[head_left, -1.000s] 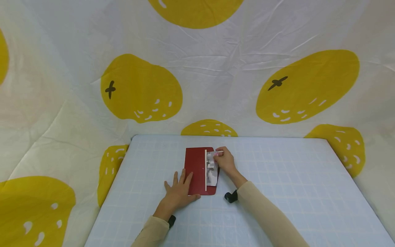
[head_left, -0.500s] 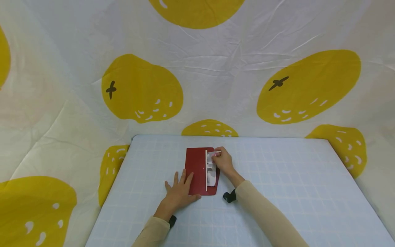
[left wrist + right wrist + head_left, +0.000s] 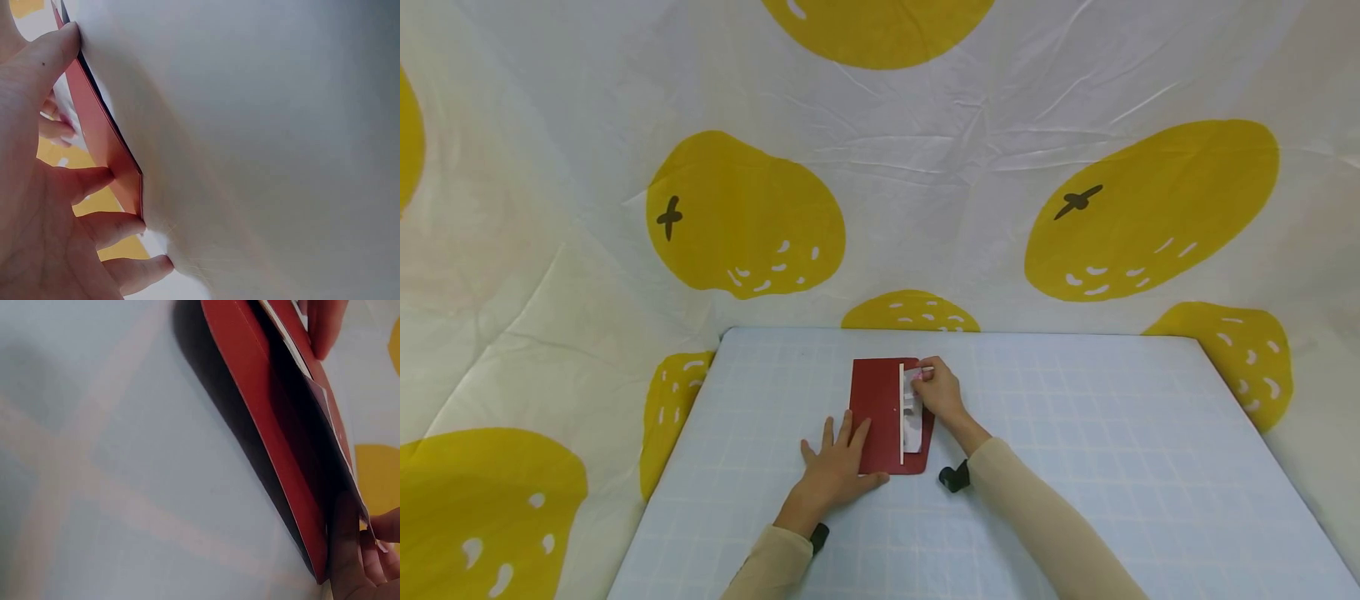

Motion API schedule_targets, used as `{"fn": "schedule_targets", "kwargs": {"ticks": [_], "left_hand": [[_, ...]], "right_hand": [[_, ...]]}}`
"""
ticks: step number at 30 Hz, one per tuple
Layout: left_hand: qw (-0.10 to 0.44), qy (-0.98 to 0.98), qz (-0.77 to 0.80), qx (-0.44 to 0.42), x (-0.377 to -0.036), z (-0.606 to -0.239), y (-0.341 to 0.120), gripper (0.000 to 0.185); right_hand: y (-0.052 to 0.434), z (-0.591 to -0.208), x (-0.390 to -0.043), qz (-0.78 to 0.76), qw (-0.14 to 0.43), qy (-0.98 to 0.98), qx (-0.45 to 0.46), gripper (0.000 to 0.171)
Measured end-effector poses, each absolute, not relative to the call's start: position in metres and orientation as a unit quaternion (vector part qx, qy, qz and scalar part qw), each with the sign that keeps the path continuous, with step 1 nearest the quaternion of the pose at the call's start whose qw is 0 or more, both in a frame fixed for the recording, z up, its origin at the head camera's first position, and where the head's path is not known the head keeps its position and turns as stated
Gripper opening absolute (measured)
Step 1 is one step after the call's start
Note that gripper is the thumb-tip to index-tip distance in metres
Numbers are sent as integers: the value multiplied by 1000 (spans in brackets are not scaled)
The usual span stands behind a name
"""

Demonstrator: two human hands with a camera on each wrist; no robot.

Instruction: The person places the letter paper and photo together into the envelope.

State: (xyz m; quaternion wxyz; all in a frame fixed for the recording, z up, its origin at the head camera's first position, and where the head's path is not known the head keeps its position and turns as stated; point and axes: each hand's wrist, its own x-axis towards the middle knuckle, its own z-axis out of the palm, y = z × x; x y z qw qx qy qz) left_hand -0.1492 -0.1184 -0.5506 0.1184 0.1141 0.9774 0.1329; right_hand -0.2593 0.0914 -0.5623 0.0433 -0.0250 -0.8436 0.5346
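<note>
A red paper envelope [image 3: 874, 390] lies on the table, a white strip [image 3: 902, 421] along its opening and a red flap [image 3: 269, 419] spread on the right. My left hand [image 3: 831, 471] rests with spread fingers on its lower left part. In the left wrist view the thumb and fingertips lie along the envelope's edge [image 3: 103, 131]. My right hand [image 3: 943, 393] pinches the upper right part of a printed grey-and-white paper sheet [image 3: 913, 432] between thumb and fingers. The sheet's left side disappears under the white strip; its right part lies over the flap.
A pale blue checked cloth [image 3: 1097, 433] covers the table. Behind and at the sides hangs a white curtain [image 3: 925, 208] printed with yellow fruit. Black wrist cameras sit at both wrists, the right one [image 3: 955, 477] close to the cloth.
My right hand has moved slightly left, and the paper sheet has slid further under the white strip, so a narrower part of it shows. The left hand and envelope have stayed put.
</note>
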Motion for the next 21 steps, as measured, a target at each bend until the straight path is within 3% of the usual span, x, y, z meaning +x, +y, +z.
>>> {"fn": "schedule_targets", "kwargs": {"ticks": [21], "left_hand": [[111,979,131,112,-151,-558,-119,101]], "right_hand": [[114,-555,-224,577,-66,-814,-17,40]]}}
